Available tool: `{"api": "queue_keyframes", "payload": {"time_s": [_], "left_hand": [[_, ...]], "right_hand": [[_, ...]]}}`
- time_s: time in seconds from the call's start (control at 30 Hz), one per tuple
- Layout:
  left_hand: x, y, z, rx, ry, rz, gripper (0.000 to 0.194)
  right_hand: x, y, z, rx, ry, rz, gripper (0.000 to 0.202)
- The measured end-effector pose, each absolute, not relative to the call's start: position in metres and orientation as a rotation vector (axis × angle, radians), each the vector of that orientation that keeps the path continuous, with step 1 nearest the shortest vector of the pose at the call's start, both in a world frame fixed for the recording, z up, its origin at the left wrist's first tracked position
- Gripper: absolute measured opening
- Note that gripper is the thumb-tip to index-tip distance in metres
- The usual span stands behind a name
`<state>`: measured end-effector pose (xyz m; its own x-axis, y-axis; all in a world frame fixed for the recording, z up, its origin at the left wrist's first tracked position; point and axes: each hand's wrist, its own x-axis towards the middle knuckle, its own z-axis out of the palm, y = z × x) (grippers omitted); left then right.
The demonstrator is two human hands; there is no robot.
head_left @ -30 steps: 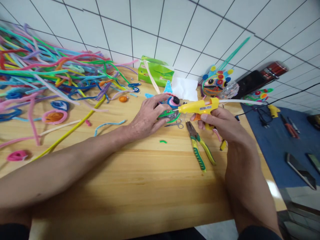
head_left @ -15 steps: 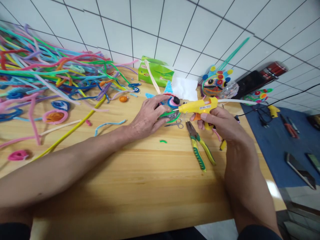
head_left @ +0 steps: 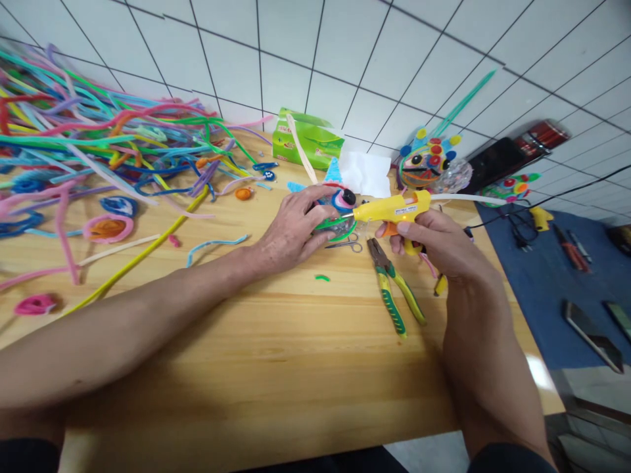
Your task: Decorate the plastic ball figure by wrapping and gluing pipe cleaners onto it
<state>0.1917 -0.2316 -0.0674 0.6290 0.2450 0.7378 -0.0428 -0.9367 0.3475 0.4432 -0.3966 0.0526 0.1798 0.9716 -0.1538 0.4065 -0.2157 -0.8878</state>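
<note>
I see my left hand (head_left: 290, 230) pressing a craft piece (head_left: 340, 213) on the table (head_left: 276, 355); my right hand (head_left: 438, 246) grips a glue gun (head_left: 389, 210), nozzle touching it, pliers (head_left: 394, 292) just near.

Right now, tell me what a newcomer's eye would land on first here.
First, the big tangle of bright pipe cleaners heaped across the far left of the wooden table. Next, mid-table, the yellow glue gun gripped in the right hand, its nozzle at the small colourful craft piece under the left hand. Green-handled pliers lie just below the gun.
</note>
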Motion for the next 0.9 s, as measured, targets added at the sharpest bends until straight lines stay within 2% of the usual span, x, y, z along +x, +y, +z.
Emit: {"api": "queue_keyframes", "payload": {"time_s": [0.37, 0.6, 0.9], "left_hand": [[0.1919, -0.2314, -0.0694, 2.495, 0.140, 1.241, 0.028], [0.1918, -0.2323, -0.0681, 2.475, 0.147, 1.234, 0.021], [0.1904, -0.2335, -0.0649, 2.502, 0.207, 1.154, 0.024]], "right_hand": [[0.4439, -0.3963, 0.0540, -1.754, -1.312, 1.005, 0.046], [0.4432, -0.3962, 0.0538, -1.758, -1.321, 1.004, 0.047], [0.4439, -0.3977, 0.0538, -1.760, -1.308, 1.000, 0.045]]}}
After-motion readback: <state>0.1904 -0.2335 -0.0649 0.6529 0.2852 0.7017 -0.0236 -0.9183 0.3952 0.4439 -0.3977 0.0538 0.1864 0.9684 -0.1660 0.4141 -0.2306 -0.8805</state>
